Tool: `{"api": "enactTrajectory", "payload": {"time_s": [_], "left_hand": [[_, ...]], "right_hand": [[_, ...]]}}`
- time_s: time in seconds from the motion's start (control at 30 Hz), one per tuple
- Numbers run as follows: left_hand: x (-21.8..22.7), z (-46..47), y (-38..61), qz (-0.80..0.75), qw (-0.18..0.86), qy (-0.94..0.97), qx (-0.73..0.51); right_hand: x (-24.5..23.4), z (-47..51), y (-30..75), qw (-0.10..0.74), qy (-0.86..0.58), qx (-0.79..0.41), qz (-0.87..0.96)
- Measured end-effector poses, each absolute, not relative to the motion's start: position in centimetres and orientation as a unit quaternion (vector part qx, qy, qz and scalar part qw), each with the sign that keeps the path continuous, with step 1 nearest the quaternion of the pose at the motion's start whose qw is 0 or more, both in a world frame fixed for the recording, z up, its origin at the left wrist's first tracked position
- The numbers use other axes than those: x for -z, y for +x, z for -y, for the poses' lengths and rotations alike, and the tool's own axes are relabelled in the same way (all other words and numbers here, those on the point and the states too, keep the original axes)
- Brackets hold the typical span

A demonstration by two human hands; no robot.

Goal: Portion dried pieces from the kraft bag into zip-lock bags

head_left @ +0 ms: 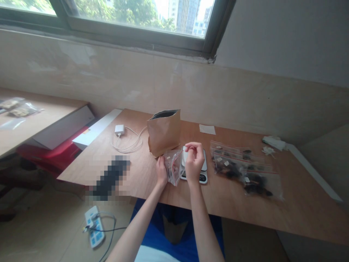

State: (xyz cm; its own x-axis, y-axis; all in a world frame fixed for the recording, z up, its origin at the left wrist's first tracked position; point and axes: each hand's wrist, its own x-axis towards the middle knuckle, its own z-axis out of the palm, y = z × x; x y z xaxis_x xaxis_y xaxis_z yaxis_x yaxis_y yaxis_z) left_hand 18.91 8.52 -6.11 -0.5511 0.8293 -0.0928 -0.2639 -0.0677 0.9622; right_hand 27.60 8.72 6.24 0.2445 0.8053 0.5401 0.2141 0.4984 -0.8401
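Observation:
A clear zip-lock bag (174, 168) with a red seal line stands propped at the table's front, its mouth spread. My left hand (161, 171) grips its left side. Just right of the bag, my right hand (194, 158) is raised with its fingers curled together; what they may hold is too small or hidden to make out. Beneath that hand lies a white digital kitchen scale (204, 165), partly covered by the hand and wrist. Behind the clear bag a brown paper bag (165, 133) stands upright with its top open.
Several zip-lock bags of dark pieces (231, 167) lie to the right. A white charger (119, 130) with its cable sits at the back left, near a pixelated dark object (111, 178). White paper (207, 129) lies by the wall. A power strip (94, 227) rests on the floor.

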Motion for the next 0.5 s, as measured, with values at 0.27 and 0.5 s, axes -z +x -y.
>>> {"api": "enactTrajectory", "payload": {"time_s": [0.27,0.5], "left_hand": [[5.3,-8.1,18.8,-0.545,0.402,0.253,-0.691],[5.0,-7.8,18.4,-0.541,0.392,0.309,-0.676]], "right_hand": [[0.5,-6.1,28.9,0.497,-0.527,-0.327,0.607],[0.5,-5.2,28.4,0.379,-0.464,-0.345,0.722]]}}
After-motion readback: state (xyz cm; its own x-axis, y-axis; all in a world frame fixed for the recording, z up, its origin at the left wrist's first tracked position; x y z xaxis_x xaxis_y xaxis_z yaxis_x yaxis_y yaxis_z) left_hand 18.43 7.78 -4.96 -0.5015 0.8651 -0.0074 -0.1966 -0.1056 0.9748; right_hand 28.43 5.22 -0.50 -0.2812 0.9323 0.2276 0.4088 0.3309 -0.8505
